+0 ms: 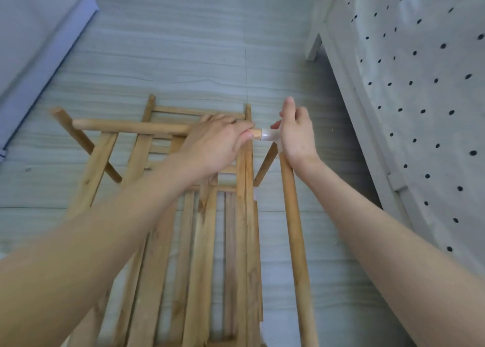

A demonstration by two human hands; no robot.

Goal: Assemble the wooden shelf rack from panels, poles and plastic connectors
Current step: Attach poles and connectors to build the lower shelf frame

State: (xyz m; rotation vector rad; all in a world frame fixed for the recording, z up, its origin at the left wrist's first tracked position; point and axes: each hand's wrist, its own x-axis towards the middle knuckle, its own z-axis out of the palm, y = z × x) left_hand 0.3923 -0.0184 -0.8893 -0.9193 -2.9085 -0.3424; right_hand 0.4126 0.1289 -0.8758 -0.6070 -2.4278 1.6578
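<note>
Forearms reach forward from the lower corners, both bare, converging above slatted wooden panels (199, 241) that lie stacked on the pale floor (183, 58); the left hand (217, 142) lies palm down with its fingers curled round a horizontal pole (131, 127), thumb and forefinger pinching near the pole's right end; that end meets a translucent plastic connector (267, 136); the right hand (296, 131) stands on edge just right of the connector, fingers loosely curled and pointing away, thumb tip touching the connector, so it appears to pinch the piece, though the grip behind the palm is hidden; a long pole (294, 228) runs from under the right wrist down toward the bottom edge, its top at the connector; a shorter pole (265, 165) slants down-left from the same joint; another pole (86, 144) lies diagonally at the left, partly under the panels; a spotted white cloth (420, 84) hangs at the right, beside a white furniture leg (313, 46); a pale grey mattress-like block (34, 32) fills the upper left corner.
</note>
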